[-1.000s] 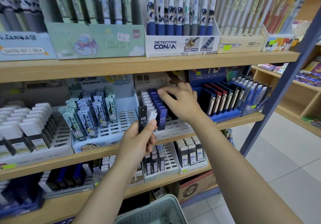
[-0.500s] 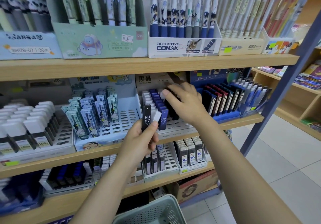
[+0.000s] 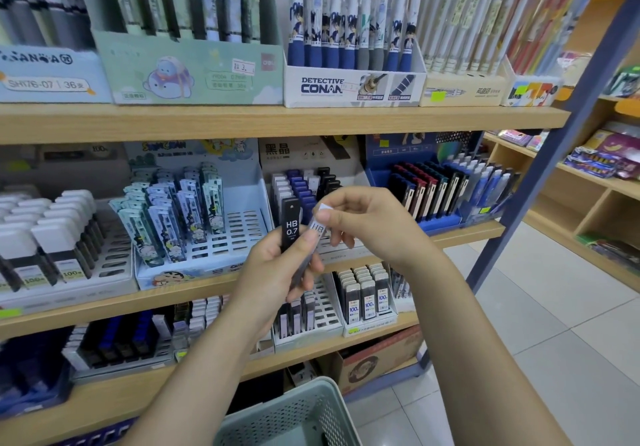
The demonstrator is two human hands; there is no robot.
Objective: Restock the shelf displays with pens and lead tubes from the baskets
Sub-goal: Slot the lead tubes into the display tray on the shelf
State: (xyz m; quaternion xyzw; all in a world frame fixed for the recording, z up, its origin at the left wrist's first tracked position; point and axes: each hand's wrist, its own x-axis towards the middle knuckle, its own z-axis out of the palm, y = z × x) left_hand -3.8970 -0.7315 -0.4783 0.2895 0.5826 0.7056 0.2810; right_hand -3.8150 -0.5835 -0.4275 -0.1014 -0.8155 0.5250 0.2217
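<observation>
- The left hand [image 3: 277, 269] grips two lead tubes upright, thumb across their fronts and fingers curled behind; this keeps the stock fanned so one can be drawn off at a time.
- The black tube [image 3: 290, 226], marked HB 0.7, stands nearest the palm with its label facing the camera, likely so the grade can be matched to the right slot.
- The clear tube [image 3: 313, 238] leans just beside it, touching it low down in the same grip; its label is blurred.
- The right hand [image 3: 367, 224] pinches the white cap of the clear tube between thumb and forefinger, the other fingers loosely curled below. I judge it is taking this tube out of the left hand's bundle to seat it.
- Both tubes hang in the air in front of the middle shelf, not yet in any slot.
- The tray [image 3: 346, 250] directly behind the hands holds rows of white, blue and black tubes at its back, with open slots toward the front, the probable destination.
- The basket [image 3: 287, 414] sits below, between the forearms and close to the body, so refills are within reach; its contents are not visible.
- The risk is loosening the black tube while the clear one slides out.
</observation>
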